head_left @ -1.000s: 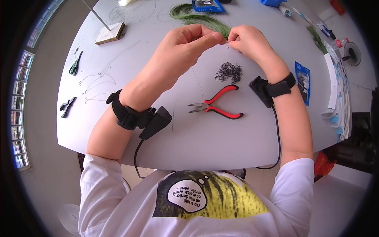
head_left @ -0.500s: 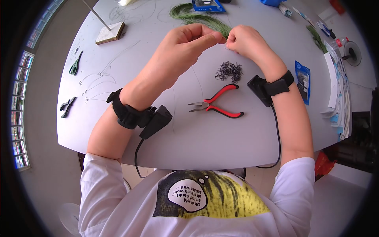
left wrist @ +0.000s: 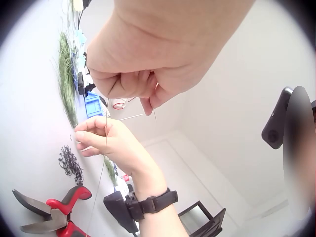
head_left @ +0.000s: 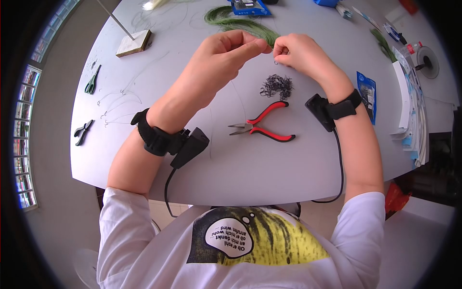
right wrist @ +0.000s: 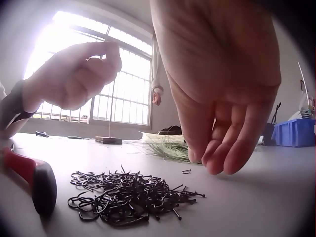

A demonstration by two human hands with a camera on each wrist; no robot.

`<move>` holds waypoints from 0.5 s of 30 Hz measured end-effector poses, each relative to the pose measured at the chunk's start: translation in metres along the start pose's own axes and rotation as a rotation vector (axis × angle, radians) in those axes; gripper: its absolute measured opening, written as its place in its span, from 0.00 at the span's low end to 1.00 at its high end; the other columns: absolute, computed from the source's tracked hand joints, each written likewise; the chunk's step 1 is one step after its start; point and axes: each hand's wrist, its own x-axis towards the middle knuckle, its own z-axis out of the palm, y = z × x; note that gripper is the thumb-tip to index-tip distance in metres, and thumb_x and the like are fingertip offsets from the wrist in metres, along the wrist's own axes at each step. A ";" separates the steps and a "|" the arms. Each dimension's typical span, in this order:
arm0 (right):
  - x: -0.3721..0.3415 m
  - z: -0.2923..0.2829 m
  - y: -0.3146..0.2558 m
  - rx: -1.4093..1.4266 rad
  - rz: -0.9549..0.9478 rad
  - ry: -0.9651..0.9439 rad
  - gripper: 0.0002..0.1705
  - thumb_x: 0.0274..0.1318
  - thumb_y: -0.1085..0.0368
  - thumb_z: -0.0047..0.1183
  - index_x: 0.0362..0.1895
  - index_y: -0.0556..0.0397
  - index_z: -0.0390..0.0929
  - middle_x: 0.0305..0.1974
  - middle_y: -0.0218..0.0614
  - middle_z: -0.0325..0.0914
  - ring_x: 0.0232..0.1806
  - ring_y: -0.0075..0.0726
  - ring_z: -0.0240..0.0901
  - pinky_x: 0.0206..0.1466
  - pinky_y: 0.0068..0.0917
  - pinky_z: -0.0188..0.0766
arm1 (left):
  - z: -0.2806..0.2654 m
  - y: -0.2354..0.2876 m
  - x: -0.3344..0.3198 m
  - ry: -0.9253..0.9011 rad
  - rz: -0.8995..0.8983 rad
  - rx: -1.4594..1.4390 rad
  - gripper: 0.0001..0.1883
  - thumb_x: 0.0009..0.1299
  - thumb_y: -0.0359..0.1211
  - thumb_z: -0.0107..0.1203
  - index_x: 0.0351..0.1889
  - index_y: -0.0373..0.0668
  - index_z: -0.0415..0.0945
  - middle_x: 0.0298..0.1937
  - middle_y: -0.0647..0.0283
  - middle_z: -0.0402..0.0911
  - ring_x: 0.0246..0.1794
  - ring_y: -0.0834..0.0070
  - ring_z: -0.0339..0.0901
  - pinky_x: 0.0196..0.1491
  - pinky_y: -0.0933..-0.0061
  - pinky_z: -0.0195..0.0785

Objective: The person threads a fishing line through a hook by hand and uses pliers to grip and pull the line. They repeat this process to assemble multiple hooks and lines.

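My left hand (head_left: 226, 53) is raised over the table, its thumb and curled fingers pinching a thin fishing line (left wrist: 102, 168). The line hangs down past the pliers, and a short end sticks out below the fingertips. To its right, my right hand (head_left: 301, 53) hovers low with loosely bent fingers, its fingertips close over the tabletop. A single small fish hook (right wrist: 186, 171) lies just beside those fingertips; nothing shows between them. Nearer my body is a pile of dark fish hooks (right wrist: 128, 197). Red-handled pliers (head_left: 262, 126) lie spread in front of it.
Behind the hands lies a bundle of green strands (head_left: 231, 21) beside a blue packet (head_left: 250, 7). At left are a block with a rod (head_left: 134, 43), green-handled scissors (head_left: 91, 82), black snips (head_left: 83, 131) and several hooks on lines (head_left: 118, 96). Another blue packet (head_left: 366, 94) lies right.
My right hand has shifted slightly, and a small hook now shows beside its fingertips, where it was mostly covered half a second ago. The left hand keeps its pinch, nearly still.
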 end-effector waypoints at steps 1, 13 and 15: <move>0.001 0.000 0.001 0.004 -0.031 -0.035 0.06 0.47 0.67 0.58 0.30 0.56 0.81 0.23 0.36 0.79 0.26 0.34 0.75 0.32 0.29 0.71 | 0.000 0.000 0.000 0.000 0.000 0.001 0.16 0.75 0.42 0.54 0.43 0.37 0.78 0.19 0.82 0.53 0.19 0.92 0.43 0.23 0.82 0.35; -0.003 0.002 0.003 -0.129 -0.090 -0.093 0.05 0.48 0.67 0.59 0.28 0.56 0.80 0.23 0.39 0.78 0.25 0.40 0.76 0.31 0.33 0.71 | 0.000 -0.001 0.000 -0.012 0.001 0.008 0.17 0.75 0.43 0.54 0.45 0.36 0.78 0.19 0.82 0.53 0.19 0.91 0.44 0.23 0.82 0.36; -0.014 -0.005 -0.009 -0.105 -0.103 -0.004 0.05 0.49 0.67 0.58 0.28 0.56 0.79 0.25 0.40 0.79 0.28 0.44 0.76 0.33 0.36 0.72 | -0.001 0.001 -0.002 -0.025 -0.012 0.016 0.17 0.75 0.42 0.54 0.46 0.37 0.78 0.19 0.82 0.53 0.19 0.91 0.45 0.24 0.82 0.36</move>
